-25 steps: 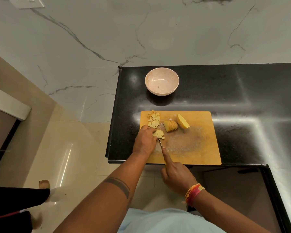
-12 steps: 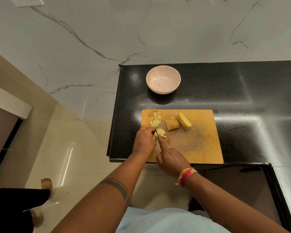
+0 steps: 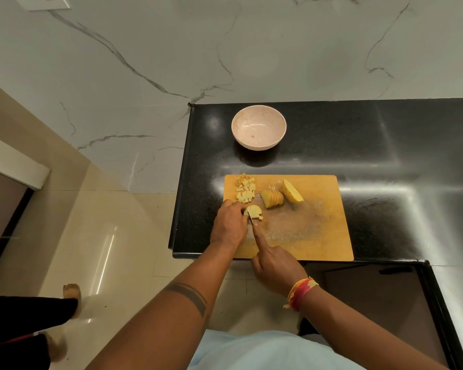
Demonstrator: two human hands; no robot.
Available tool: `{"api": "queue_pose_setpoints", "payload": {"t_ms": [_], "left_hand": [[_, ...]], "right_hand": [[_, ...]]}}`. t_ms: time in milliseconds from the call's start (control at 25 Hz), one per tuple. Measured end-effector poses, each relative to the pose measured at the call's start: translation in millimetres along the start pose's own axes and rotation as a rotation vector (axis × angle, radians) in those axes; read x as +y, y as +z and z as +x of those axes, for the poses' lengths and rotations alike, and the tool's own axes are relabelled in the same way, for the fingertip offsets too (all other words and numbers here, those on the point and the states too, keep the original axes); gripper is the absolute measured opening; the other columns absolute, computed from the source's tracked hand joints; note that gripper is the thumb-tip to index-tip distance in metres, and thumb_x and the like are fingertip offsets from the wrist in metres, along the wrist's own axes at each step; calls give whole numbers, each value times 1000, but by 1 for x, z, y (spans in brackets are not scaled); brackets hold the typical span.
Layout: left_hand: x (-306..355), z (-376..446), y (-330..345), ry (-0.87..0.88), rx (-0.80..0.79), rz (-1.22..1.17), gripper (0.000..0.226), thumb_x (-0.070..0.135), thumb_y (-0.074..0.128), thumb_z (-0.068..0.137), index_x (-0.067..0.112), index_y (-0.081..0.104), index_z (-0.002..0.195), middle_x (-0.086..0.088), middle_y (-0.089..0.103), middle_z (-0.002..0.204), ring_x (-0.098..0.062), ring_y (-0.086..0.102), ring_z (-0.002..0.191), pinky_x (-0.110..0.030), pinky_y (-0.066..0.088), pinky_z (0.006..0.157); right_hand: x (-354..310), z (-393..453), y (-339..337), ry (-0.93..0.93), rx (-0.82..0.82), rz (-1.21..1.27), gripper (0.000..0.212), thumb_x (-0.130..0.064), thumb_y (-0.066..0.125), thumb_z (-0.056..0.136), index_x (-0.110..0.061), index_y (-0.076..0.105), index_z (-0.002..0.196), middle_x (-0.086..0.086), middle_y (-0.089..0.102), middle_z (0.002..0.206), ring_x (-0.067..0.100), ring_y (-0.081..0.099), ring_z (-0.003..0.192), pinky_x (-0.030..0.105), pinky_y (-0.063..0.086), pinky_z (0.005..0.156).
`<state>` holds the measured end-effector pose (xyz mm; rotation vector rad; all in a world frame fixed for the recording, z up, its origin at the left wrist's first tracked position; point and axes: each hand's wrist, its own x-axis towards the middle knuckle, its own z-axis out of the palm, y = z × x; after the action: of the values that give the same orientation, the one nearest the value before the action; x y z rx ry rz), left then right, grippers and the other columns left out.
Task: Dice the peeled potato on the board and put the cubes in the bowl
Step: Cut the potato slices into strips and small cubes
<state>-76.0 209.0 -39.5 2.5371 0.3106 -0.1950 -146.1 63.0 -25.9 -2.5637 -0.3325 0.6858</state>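
head view: a small stack of potato slices is pinned on the wooden board by the curled fingers of the left hand. a knife is gripped by the right hand, index finger laid along the blade, tip in the stack. cut cubes are piled at the board's far left corner; a fanned sliced chunk & an uncut wedge are beside them. the pink bowl is set on the black counter behind the board, w/ no cubes in it.
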Motion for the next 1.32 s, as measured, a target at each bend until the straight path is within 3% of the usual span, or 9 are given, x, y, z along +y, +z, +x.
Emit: {"api": "queue_pose_setpoints", "payload": {"t_ms": [360,600,800,960,1160,1320], "left_hand": [[-2,1,4,2,24,-93,30,18,64,97,19,61,127,-2,55,123,-18,60,105,-39,57,90],[-4,-15,10,39,-31,-65,59,34,71,93,29,41,143,1,40,135,-15,56,110,-34,55,92],[4,-6,11,9,-22,-76,43,24,71,94,25,53,134,0,49,129,-19,58,108,-36,56,89],[12,6,10,-7,25,-91,35,18,67,96,21,57,130,-1,50,126,-17,59,103,-35,57,85],[16,16,4,-4,72,-104,28,16,63,98,20,59,126,-1,49,127,-15,56,100,-33,57,84],[7,11,0,83,92,-83,23,21,60,100,20,60,123,1,49,122,-12,56,96,-31,57,81]], "right_hand": [[18,-18,-8,-40,80,52,78,-31,38,102,-34,-13,161,-4,56,63,16,54,52,39,48,53],[26,-18,2,49,136,114,82,-28,40,100,-28,-15,161,-5,58,61,16,54,49,40,49,50],[9,-12,11,77,104,137,81,-28,38,102,-24,-17,161,-4,58,63,15,54,50,30,37,45],[-1,10,10,96,72,159,81,-27,39,100,-23,-15,161,0,60,66,16,53,52,31,33,46],[-6,26,2,94,117,190,82,-25,41,97,-23,-10,162,0,61,65,18,56,52,40,51,52],[0,22,-6,67,154,217,83,-24,43,98,-26,-9,162,-2,60,63,17,55,51,39,49,51]]}}
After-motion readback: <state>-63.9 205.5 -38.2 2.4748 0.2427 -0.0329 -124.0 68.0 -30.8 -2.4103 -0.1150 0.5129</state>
